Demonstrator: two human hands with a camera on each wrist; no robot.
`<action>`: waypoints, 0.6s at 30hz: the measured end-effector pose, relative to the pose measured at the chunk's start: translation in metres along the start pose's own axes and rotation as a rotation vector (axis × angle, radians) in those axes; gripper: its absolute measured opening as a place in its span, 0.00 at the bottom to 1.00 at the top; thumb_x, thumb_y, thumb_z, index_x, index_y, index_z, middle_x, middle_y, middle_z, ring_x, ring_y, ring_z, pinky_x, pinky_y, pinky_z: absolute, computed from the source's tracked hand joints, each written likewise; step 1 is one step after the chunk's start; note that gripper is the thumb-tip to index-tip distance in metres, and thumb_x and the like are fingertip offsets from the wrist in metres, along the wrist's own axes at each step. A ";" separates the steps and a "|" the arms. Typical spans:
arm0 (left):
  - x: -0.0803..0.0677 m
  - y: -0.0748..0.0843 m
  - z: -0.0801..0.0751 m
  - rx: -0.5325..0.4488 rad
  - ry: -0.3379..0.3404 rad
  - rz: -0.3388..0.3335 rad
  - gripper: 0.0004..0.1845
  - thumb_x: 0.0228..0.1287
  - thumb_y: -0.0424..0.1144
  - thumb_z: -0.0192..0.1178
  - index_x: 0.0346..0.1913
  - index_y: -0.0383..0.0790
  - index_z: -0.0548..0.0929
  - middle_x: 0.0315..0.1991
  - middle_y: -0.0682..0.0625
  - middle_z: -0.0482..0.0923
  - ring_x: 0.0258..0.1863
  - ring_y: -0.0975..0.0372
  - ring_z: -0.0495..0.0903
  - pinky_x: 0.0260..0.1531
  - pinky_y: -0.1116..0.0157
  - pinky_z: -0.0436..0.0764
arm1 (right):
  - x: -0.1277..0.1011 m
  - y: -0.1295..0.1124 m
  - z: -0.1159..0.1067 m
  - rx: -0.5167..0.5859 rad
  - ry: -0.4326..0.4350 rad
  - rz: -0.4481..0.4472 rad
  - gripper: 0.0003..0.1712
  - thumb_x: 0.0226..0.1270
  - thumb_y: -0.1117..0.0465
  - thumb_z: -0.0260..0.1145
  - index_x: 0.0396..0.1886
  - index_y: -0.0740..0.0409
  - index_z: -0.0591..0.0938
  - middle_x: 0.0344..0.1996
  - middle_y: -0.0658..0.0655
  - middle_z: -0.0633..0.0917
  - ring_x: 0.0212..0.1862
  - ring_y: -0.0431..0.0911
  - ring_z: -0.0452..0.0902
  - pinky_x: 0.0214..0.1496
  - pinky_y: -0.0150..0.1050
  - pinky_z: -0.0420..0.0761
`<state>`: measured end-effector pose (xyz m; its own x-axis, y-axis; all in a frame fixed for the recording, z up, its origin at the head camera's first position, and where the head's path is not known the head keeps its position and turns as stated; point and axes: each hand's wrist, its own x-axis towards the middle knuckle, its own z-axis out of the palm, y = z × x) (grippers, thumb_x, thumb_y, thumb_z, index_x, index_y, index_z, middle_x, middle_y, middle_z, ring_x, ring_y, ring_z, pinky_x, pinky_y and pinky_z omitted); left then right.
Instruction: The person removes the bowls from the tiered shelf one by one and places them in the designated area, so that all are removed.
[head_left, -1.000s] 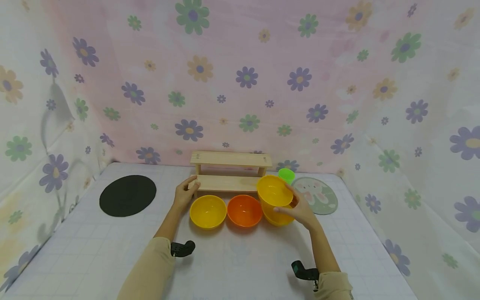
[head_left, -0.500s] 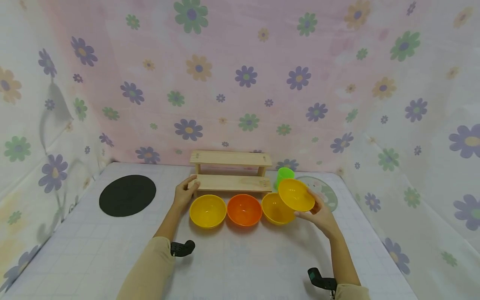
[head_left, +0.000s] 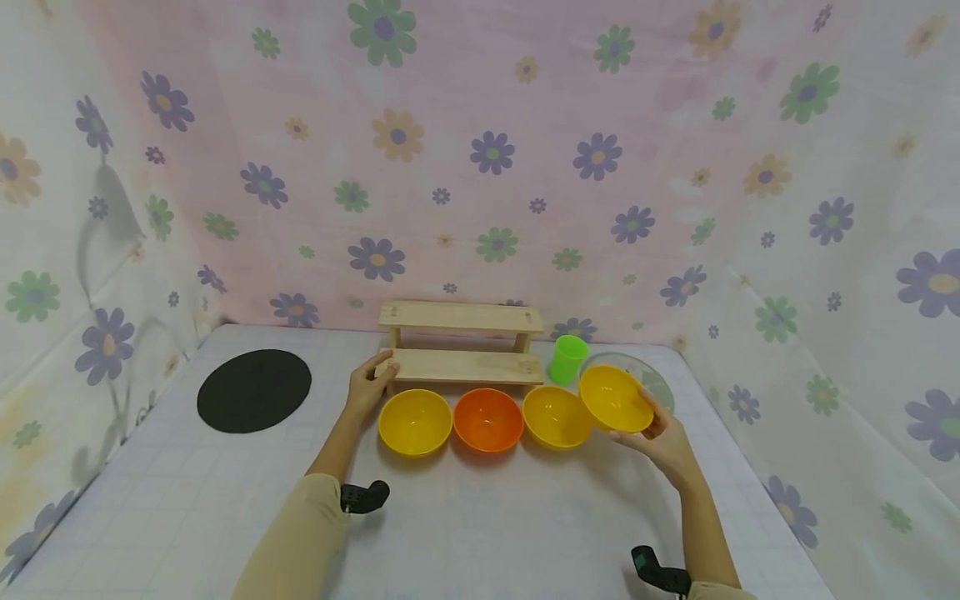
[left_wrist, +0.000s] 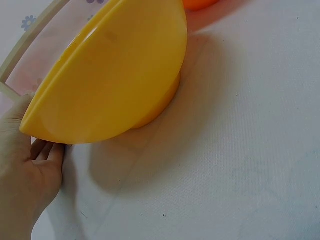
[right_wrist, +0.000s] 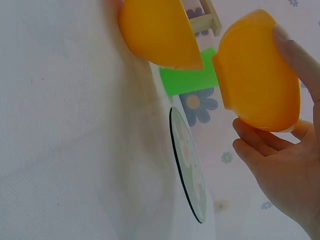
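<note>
My right hand (head_left: 663, 442) holds a yellow bowl (head_left: 617, 398) by its side, thumb at the rim and fingers beneath. In the right wrist view the held bowl (right_wrist: 260, 72) is tilted and clear of the table. Three bowls stand in a row: a yellow bowl (head_left: 416, 423) at left, an orange bowl (head_left: 488, 422) in the middle and another yellow bowl (head_left: 556, 417) at right. My left hand (head_left: 367, 387) grips the left end of a two-tier wooden shelf (head_left: 465, 365) behind the row. In the left wrist view the left yellow bowl (left_wrist: 115, 75) hides most of those fingers.
A green cup (head_left: 568, 360) stands right of the shelf. Beyond the held bowl lies a round mat with a rabbit picture (head_left: 660, 387), partly covered by it. A black round mat (head_left: 255, 392) lies at left. Flowered cloth (head_left: 495, 233) closes the back and sides.
My right hand has carried the held bowl rightward, from over the right yellow bowl to beside it, uncovering the green cup. My left hand stays on the shelf.
</note>
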<state>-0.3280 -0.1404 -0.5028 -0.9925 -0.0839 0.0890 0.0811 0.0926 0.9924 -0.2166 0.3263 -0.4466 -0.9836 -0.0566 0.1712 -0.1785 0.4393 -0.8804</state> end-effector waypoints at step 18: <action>0.001 -0.001 -0.001 -0.016 -0.012 0.004 0.25 0.67 0.38 0.57 0.64 0.33 0.69 0.68 0.40 0.62 0.72 0.51 0.50 0.69 0.55 0.53 | -0.017 0.020 -0.010 -0.014 0.051 0.078 0.50 0.58 0.62 0.70 0.72 0.68 0.51 0.68 0.71 0.59 0.62 0.52 0.64 0.51 0.15 0.67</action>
<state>-0.3292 -0.1418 -0.5038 -0.9932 -0.0713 0.0923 0.0868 0.0773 0.9932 -0.2028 0.3446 -0.4626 -0.9919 0.0235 0.1247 -0.1006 0.4527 -0.8860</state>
